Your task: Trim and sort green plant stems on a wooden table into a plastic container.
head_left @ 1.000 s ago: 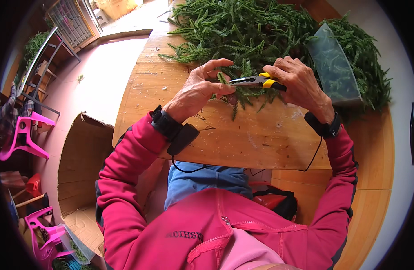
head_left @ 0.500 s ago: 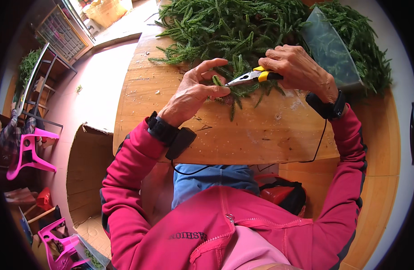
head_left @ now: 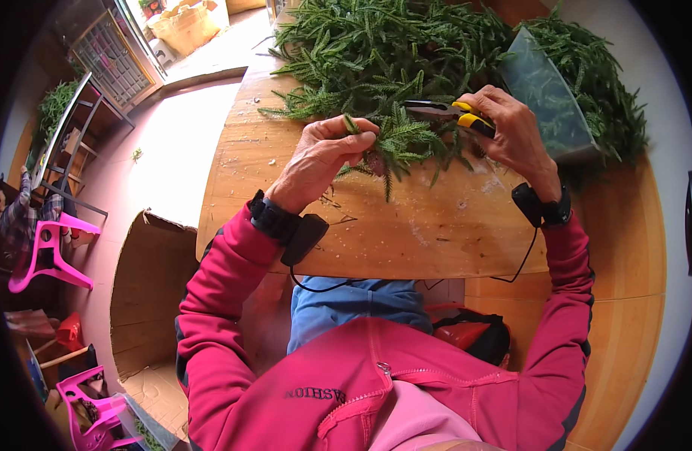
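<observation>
Left hand (head_left: pixel 323 154) pinched a sprig (head_left: pixel 395 143) over the counter (head_left: pixel 406 225); right hand (head_left: pixel 511 135) gripped pliers (head_left: pixel 451 113), apparently mid-trim, the cut needing alignment.

Open brown cardboard box (head_left: pixel 147 301), floor left.

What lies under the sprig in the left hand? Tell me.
Under the sprig held by the left hand is the bare wooden table, flecked with pale crumbs. The sprig's own needles and the fingers cover the spot right below.
</observation>
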